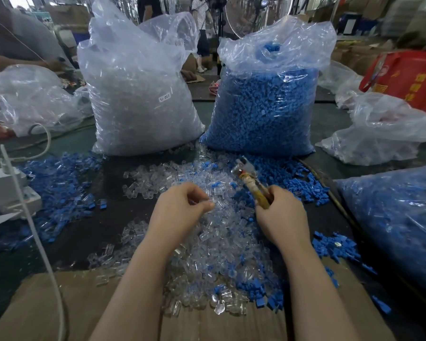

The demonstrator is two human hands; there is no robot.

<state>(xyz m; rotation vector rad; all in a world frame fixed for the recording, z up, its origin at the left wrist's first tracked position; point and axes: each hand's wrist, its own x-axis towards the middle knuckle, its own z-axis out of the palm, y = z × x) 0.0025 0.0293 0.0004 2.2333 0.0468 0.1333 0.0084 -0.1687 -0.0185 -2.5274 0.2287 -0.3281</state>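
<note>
Left hand (182, 205) pinches one clear cap (211, 201) between thumb and fingertips, just above the clear-cap pile (219, 244), apparently presenting it for assembly. Right hand (280, 212) grips the hammer (250, 178), its head raised toward 11 o'clock, probably ready to tap. Loose blue plugs (303, 183) lie at 3 o'clock on the surface (103, 217).

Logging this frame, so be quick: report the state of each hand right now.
Left hand: closed, pinching a small clear plastic piece.
Right hand: closed, gripping the wrapped handle of a blurred tool.

The left grip (180, 212) and right grip (280, 215) are bare, forearms (138, 279) too.
</note>
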